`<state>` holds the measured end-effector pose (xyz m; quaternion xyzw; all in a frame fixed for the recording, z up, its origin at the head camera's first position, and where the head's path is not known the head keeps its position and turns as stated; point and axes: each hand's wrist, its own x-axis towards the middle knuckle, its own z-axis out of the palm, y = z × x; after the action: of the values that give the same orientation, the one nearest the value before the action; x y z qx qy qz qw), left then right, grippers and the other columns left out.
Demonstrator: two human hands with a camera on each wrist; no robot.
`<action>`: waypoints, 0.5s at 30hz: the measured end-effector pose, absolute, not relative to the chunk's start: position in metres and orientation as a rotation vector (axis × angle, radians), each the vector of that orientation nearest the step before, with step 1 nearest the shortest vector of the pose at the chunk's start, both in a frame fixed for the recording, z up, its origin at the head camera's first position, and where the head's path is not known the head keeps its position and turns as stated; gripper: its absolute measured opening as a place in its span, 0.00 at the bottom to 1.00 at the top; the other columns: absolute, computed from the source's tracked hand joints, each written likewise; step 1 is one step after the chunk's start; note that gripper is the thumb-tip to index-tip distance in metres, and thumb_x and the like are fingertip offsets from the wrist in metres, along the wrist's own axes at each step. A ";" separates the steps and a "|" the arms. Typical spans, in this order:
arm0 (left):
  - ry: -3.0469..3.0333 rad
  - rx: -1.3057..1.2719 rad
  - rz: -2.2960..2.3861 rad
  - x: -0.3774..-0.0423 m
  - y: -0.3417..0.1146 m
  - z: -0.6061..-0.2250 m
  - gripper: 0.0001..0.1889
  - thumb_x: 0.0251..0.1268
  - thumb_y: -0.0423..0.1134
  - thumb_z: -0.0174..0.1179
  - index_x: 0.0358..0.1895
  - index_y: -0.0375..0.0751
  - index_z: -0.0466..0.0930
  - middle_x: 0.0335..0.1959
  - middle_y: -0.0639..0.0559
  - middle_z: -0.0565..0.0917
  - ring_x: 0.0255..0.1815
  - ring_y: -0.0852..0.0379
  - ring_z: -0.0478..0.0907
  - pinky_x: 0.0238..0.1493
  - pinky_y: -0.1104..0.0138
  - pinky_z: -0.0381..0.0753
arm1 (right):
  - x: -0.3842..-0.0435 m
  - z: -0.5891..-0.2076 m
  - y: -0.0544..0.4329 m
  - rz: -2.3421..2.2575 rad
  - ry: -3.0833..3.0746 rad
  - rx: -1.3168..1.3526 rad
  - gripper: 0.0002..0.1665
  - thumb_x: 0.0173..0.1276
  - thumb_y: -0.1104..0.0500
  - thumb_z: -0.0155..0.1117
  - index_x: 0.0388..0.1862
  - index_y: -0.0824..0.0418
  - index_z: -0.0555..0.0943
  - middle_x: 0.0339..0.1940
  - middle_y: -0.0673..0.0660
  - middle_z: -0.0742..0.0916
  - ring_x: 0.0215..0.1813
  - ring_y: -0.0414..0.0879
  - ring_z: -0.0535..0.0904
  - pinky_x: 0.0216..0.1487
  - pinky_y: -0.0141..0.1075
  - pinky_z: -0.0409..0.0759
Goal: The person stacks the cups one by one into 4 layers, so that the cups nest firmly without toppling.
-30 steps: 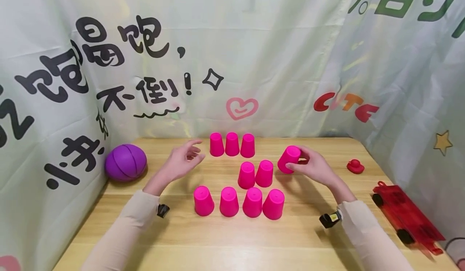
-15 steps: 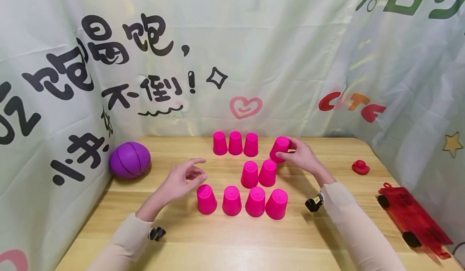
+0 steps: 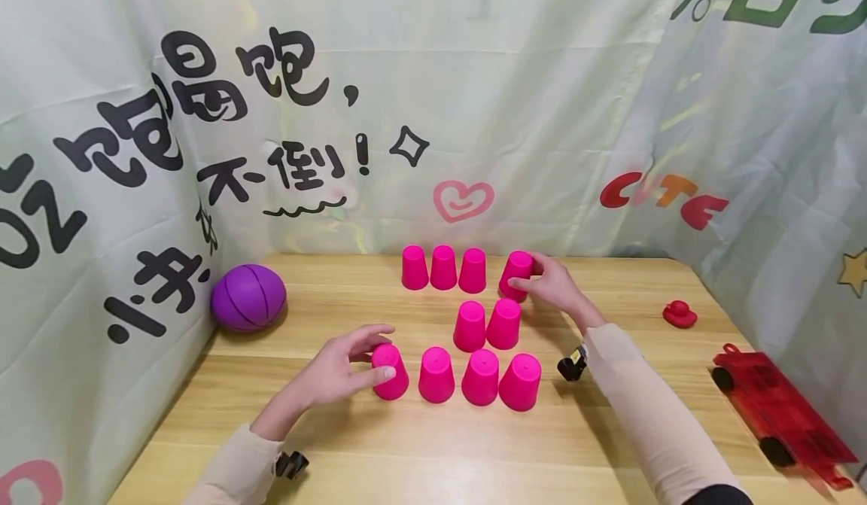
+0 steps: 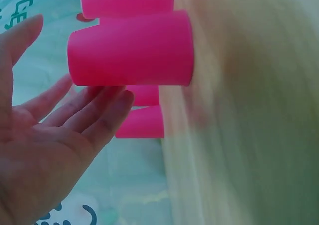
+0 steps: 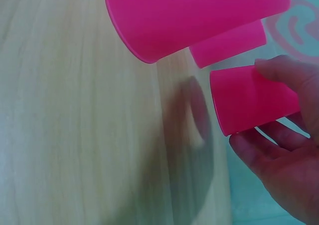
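Upside-down pink plastic cups stand in three rows on the wooden table. My right hand grips a pink cup at the right end of the back row, thumb on one side and fingers on the other, slightly tilted. In the right wrist view that cup has its rim close over the table, a shadow beside it. My left hand is spread around the leftmost front cup. The left wrist view shows its fingers extended along one side of that cup, the thumb apart from it.
Three cups stand at the back, two in the middle, three more in front. A purple ball lies at the left edge. On the right are a small red hat-shaped piece and a red toy car. A printed cloth surrounds the table.
My right hand has carried its cup leftward and back, then lowered it beside the back row. My left hand has come forward and down to the leftmost front cup.
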<state>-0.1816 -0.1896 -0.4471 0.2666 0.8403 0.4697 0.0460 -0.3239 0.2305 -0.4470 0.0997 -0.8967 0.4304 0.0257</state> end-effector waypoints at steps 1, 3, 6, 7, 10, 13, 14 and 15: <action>2.548 0.814 1.435 -0.181 -0.190 -0.449 0.33 0.68 0.45 0.73 0.73 0.41 0.73 0.59 0.41 0.87 0.58 0.47 0.87 0.62 0.60 0.86 | -0.325 -0.448 0.230 1.333 -2.772 0.309 0.37 0.68 0.55 0.75 0.72 0.66 0.75 0.58 0.68 0.87 0.59 0.61 0.82 0.64 0.51 0.78; 2.510 0.795 1.446 -0.180 -0.190 -0.451 0.35 0.66 0.44 0.74 0.74 0.39 0.72 0.60 0.40 0.86 0.59 0.46 0.87 0.63 0.59 0.86 | -0.327 -0.450 0.229 1.341 -2.774 0.312 0.37 0.69 0.55 0.75 0.72 0.66 0.74 0.58 0.69 0.87 0.58 0.61 0.83 0.63 0.50 0.79; 2.483 0.768 1.441 -0.179 -0.191 -0.454 0.38 0.65 0.43 0.75 0.75 0.35 0.70 0.62 0.40 0.85 0.61 0.44 0.86 0.64 0.57 0.85 | -0.329 -0.453 0.227 1.354 -2.782 0.304 0.37 0.69 0.55 0.75 0.73 0.66 0.74 0.58 0.68 0.87 0.58 0.60 0.83 0.61 0.48 0.80; 2.479 0.758 1.439 -0.179 -0.191 -0.455 0.38 0.65 0.43 0.75 0.75 0.34 0.70 0.63 0.40 0.85 0.62 0.44 0.85 0.65 0.56 0.85 | -0.330 -0.454 0.226 1.360 -2.785 0.300 0.37 0.69 0.55 0.75 0.73 0.66 0.74 0.58 0.68 0.87 0.58 0.60 0.83 0.61 0.47 0.81; 2.476 0.746 1.426 -0.178 -0.191 -0.457 0.39 0.64 0.43 0.75 0.75 0.33 0.69 0.64 0.39 0.83 0.63 0.41 0.84 0.66 0.52 0.84 | -0.332 -0.456 0.225 1.373 -2.791 0.301 0.37 0.70 0.56 0.74 0.74 0.65 0.73 0.59 0.68 0.86 0.58 0.60 0.83 0.61 0.47 0.81; 2.460 0.732 1.432 -0.178 -0.190 -0.458 0.40 0.65 0.42 0.75 0.76 0.32 0.68 0.65 0.38 0.83 0.63 0.39 0.84 0.65 0.50 0.84 | -0.334 -0.458 0.224 1.384 -2.795 0.317 0.38 0.70 0.55 0.74 0.74 0.65 0.72 0.59 0.68 0.86 0.59 0.60 0.83 0.62 0.49 0.81; 2.453 0.730 1.436 -0.178 -0.190 -0.459 0.40 0.65 0.42 0.75 0.76 0.32 0.68 0.65 0.37 0.82 0.63 0.39 0.84 0.65 0.50 0.84 | -0.334 -0.459 0.223 1.385 -2.796 0.324 0.38 0.70 0.55 0.74 0.75 0.65 0.72 0.59 0.68 0.86 0.60 0.60 0.83 0.63 0.50 0.81; 2.448 0.724 1.437 -0.178 -0.190 -0.460 0.40 0.65 0.42 0.75 0.76 0.32 0.68 0.65 0.37 0.82 0.63 0.39 0.84 0.65 0.51 0.84 | -0.335 -0.459 0.223 1.387 -2.795 0.321 0.38 0.70 0.55 0.74 0.75 0.65 0.72 0.59 0.68 0.86 0.60 0.60 0.83 0.64 0.50 0.81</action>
<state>-0.1779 -0.1895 -0.4595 0.2456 0.8309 0.4879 0.1060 -0.3349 0.2232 -0.4593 0.1023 -0.8911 0.4422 0.0025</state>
